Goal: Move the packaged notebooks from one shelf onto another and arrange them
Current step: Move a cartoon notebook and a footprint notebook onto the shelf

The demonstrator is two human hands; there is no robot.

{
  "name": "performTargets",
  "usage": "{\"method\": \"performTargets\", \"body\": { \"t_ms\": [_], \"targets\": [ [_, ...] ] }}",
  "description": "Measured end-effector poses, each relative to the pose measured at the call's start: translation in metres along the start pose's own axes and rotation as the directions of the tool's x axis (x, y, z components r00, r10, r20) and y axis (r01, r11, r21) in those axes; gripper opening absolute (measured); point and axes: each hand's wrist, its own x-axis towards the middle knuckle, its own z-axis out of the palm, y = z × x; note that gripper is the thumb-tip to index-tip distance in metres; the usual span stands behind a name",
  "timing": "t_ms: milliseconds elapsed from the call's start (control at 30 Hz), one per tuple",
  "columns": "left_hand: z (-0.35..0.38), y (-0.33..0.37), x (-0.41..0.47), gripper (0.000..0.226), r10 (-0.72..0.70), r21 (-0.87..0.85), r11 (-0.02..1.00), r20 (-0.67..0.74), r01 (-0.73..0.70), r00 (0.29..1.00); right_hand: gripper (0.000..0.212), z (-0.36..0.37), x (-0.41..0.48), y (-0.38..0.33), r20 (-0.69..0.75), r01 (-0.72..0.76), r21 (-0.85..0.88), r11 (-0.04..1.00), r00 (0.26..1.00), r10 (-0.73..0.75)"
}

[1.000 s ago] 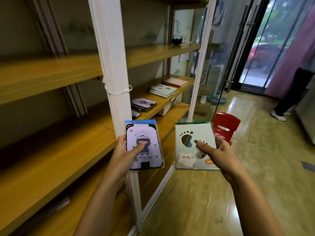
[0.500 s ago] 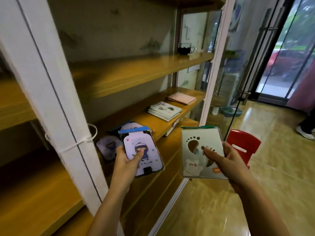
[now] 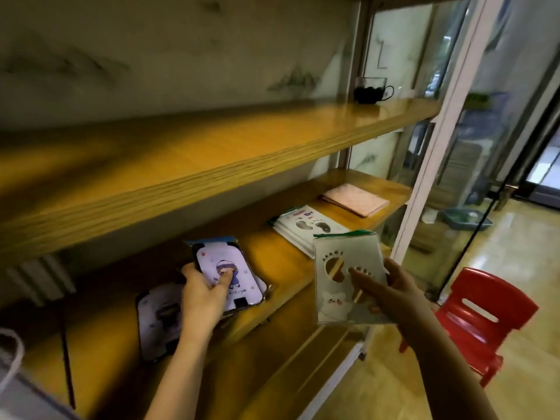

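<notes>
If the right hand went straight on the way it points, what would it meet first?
Probably the stack of footprint notebooks on the middle shelf; the right hand holds a matching notebook just short of it, depth unclear.

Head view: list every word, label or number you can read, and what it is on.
On the purple notebook in the left hand: small print below the cartoon figure, too blurred to read.
On the stack of footprint notebooks on the shelf: coloured heading, too blurred to read.
On the footprint notebook in the right hand: nothing legible.
Nothing can be quoted.
</notes>
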Motion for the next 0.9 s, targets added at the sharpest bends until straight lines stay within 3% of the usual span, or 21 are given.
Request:
{"method": "performTargets", "body": {
  "t_ms": [133, 300, 467, 667, 767, 800, 900],
  "targets": [
    [0.016, 0.001, 0.005, 0.057, -0.008, 0.214, 0.976, -0.119, 0.034, 0.993, 0.045, -0.007, 0.062, 0.001, 0.085, -0.031, 0.008, 1.0, 0.996, 0.03],
    [0.029, 0.004, -0.001, 0.06, 0.021, 0.517, 0.847, -0.268, 0.125, 0.963, 0.035, -0.012, 0.141, -0.008, 0.274, -0.012, -0.043, 0.999, 0.961, 0.024],
    [0.046, 0.004, -0.005, 0.068, 0.006, 0.585, 0.773, -0.397, 0.247, 0.918, 0.027, -0.006, 0.205, -0.013, 0.412, 0.109, -0.13, 0.985, 0.91, -0.047],
    [0.048, 0.004, -0.023, 0.06, 0.058, 0.551, 0.769, -0.566, 0.325, 0.822, 0.042, 0.014, 0.257, -0.009, 0.483, 0.098, -0.239, 0.966, 0.875, 0.03],
    [0.04, 0.0, -0.034, 0.048, 0.071, 0.527, 0.784, -0.602, 0.329, 0.796, 0.035, 0.017, 0.268, -0.003, 0.47, 0.213, -0.454, 0.865, 0.882, 0.03],
    [0.038, -0.001, -0.037, 0.043, 0.081, 0.52, 0.794, -0.605, 0.316, 0.792, 0.042, 0.016, 0.269, -0.001, 0.466, 0.262, -0.533, 0.805, 0.885, 0.02],
    [0.034, -0.002, -0.048, 0.039, 0.089, 0.499, 0.811, -0.623, 0.307, 0.777, 0.066, 0.014, 0.257, -0.005, 0.462, 0.381, -0.756, 0.532, 0.887, 0.021]
  ]
}}
